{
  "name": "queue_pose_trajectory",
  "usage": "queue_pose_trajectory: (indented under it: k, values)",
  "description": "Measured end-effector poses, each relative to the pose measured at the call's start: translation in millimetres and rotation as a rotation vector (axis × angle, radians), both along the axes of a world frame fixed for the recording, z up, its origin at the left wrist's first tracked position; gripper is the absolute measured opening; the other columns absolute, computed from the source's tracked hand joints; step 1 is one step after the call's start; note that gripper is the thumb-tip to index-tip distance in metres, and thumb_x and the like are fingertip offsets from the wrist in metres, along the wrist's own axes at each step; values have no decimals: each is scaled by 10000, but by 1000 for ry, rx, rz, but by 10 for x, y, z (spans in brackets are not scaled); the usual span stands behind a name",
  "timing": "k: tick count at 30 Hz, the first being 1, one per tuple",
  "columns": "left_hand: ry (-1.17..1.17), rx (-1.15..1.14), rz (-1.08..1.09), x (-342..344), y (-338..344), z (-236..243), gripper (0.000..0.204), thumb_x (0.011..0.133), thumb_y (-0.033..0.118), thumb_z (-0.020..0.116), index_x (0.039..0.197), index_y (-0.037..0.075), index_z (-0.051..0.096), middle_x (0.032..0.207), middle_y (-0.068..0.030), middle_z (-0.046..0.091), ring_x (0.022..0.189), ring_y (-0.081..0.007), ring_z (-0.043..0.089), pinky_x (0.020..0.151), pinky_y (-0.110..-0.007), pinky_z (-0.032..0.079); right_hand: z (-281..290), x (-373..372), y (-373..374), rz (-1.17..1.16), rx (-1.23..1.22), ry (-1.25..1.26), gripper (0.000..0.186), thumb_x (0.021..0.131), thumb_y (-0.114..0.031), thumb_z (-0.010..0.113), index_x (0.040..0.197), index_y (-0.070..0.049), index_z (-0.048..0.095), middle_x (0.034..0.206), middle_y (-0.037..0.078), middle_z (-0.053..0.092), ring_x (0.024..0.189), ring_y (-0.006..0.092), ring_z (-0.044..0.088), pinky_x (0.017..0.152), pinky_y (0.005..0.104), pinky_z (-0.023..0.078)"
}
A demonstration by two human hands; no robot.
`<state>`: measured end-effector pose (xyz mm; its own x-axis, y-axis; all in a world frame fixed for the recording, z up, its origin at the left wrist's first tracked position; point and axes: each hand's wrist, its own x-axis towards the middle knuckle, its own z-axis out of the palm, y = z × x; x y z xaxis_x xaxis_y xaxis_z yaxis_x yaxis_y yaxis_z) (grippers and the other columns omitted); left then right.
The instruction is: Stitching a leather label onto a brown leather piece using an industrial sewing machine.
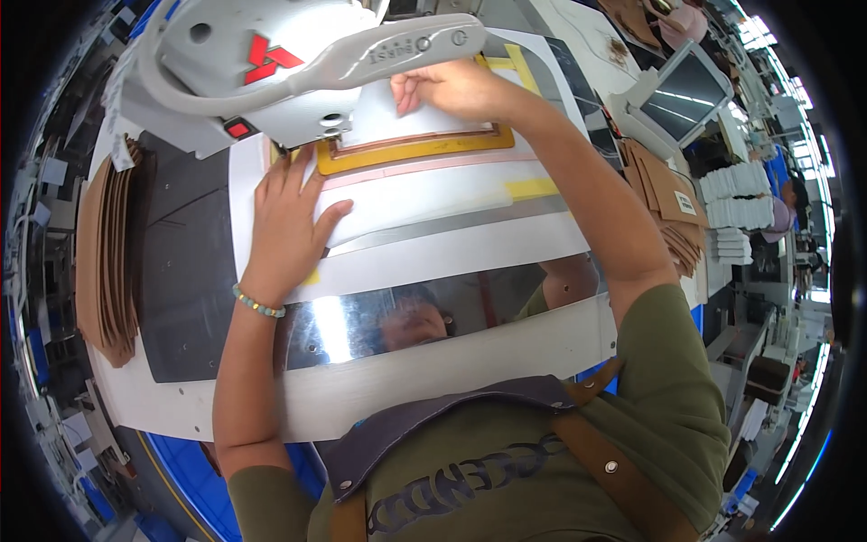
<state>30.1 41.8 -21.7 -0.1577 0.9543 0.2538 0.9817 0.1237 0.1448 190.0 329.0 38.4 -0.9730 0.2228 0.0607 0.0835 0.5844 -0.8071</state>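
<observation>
Your left hand (287, 217) lies flat, fingers spread, on the white template sheet (424, 194) on the counter (181, 397); your right hand (452, 90) presses the white panel (388, 122) inside the yellow frame (415, 149) under the sewing machine (271, 63).

I see a flat white sheet (424, 194) lying in the middle of the frame, under my left hand (287, 217). Just above it sits a yellow frame (415, 149) with a thin brown edge. A small white piece (388, 117) lies inside it, under my right hand (452, 88).
</observation>
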Motion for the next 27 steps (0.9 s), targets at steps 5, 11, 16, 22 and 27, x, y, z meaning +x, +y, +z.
queue_pose_trajectory:
  k: [5,11,16,22,27]
  values:
    - [-24,38,-13,-2,12,-3,683,1072,531,581,1515,11,596,1681,-217,442,1533,-471,370,1267,-546,264,-141,-411,-438,-70,-321,-285,211,1038,-31,526,1183,24,668,1184,140,762,1081,181,730,992,325,586]
    - [-48,30,-37,-113,-115,49,702,1062,521,609,1511,-17,577,1662,-226,473,1546,-479,380,1258,-541,313,-123,-407,-701,1,-343,-109,350,1079,-71,524,1384,44,651,1273,146,743,1229,223,709,1089,345,554]
    - [52,57,144,-777,-543,501,559,1052,414,653,1441,14,644,1505,-207,622,1436,-415,535,1147,-508,463,-24,389,-658,-198,118,162,267,1031,-70,545,1238,17,689,1247,139,732,1159,230,679,1016,353,517]
    - [362,108,688,-2432,-1449,852,286,1003,181,669,1229,19,738,1170,-209,759,1048,-420,718,934,-500,568,-175,704,-470,-316,109,285,244,1033,-33,539,1193,8,718,1303,128,735,1196,221,680,1029,336,508]
    - [326,61,756,-3078,-1910,715,186,982,112,645,1079,10,767,1062,-213,766,1049,-423,718,946,-522,554,-122,690,-506,-336,233,289,220,1027,-15,554,1139,22,740,1286,134,744,1183,235,689,1040,329,512]
